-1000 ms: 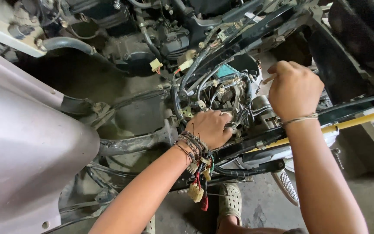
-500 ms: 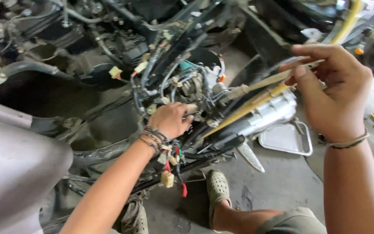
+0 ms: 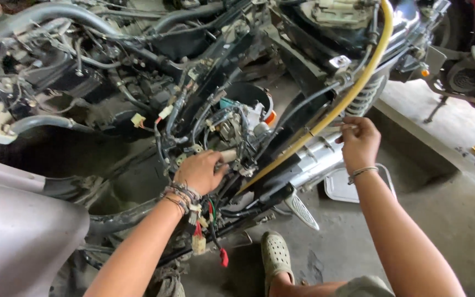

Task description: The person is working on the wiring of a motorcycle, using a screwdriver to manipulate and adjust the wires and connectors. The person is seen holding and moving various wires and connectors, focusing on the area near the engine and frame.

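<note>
Two hands: left hand (image 3: 200, 171) fingers closed among engine wiring (image 3: 215, 124), right hand (image 3: 360, 142) pinching one yellow hose (image 3: 358, 82).

**Both hands in the stripped scooter frame**

I see my left hand (image 3: 200, 171) at the centre, fingers pressed into the wiring cluster (image 3: 232, 129) just at its one o'clock. My right hand (image 3: 360, 142) sits at three o'clock from it, pinching a thin pale strip beside the yellow hose (image 3: 353, 91), which curves up toward one o'clock. Below the right hand lies the chrome exhaust (image 3: 317, 159). My clog (image 3: 275, 256) stands at six o'clock on the concrete floor (image 3: 457, 220).
</note>
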